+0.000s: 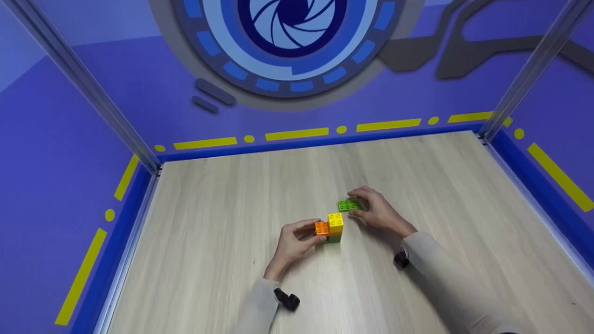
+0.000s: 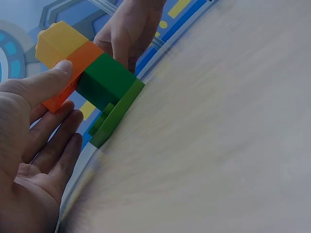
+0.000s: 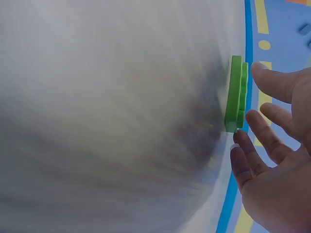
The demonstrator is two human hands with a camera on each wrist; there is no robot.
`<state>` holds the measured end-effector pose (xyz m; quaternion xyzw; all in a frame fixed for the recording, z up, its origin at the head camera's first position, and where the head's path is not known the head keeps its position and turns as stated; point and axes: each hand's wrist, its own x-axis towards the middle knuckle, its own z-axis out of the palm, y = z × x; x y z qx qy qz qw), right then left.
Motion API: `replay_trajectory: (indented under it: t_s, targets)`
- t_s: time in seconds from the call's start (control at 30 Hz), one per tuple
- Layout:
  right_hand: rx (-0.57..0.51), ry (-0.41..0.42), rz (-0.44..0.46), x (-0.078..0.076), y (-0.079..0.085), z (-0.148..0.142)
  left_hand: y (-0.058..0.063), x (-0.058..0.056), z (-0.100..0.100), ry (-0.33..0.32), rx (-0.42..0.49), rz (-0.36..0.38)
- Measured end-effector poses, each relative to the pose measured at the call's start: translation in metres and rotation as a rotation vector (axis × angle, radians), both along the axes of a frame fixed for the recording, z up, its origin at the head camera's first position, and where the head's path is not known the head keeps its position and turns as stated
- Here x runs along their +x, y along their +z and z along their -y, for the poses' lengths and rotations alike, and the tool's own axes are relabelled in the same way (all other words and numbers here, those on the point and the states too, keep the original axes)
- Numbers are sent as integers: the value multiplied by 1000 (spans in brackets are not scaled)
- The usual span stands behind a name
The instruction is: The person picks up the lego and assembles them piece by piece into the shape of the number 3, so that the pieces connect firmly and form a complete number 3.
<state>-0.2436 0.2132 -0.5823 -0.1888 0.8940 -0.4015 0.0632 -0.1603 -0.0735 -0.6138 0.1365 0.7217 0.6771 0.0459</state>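
Note:
My left hand (image 1: pixel 297 241) pinches the orange brick (image 1: pixel 321 228) of a small stack of toy building bricks, thumb on its near side. On top of the orange brick sits a yellow brick (image 1: pixel 335 221). Below it come a dark green brick (image 2: pixel 108 81) and a flat light green plate brick (image 2: pixel 116 116) at the base, near the tabletop. My right hand (image 1: pixel 378 211) reaches over a separate flat green plate brick (image 1: pixel 349 205) lying behind the stack. Its thumb and fingers are spread around that brick's right end, and in the right wrist view the fingers (image 3: pixel 267 136) are loosely bent beside it.
The pale wooden tabletop (image 1: pixel 209 222) ends at a blue and purple printed back wall (image 1: pixel 297 111). Metal posts stand at both back corners, and side walls rise left and right. A dark wrist strap is on each sleeve.

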Motion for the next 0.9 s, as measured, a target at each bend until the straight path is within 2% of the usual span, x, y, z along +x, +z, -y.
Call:
replay_trajectory:
  t_s: [0.33, 0.5, 0.9]
  targets:
    - [58, 19, -44, -8, -7, 0, -2, -2, 0, -1, -2, 2]
    - [97, 6, -30, -8, -8, 1, -2, -2, 0, 10, -6, 0]
    - [73, 4, -50, -7, -10, 1, -4, -1, 0, 18, -17, -7]
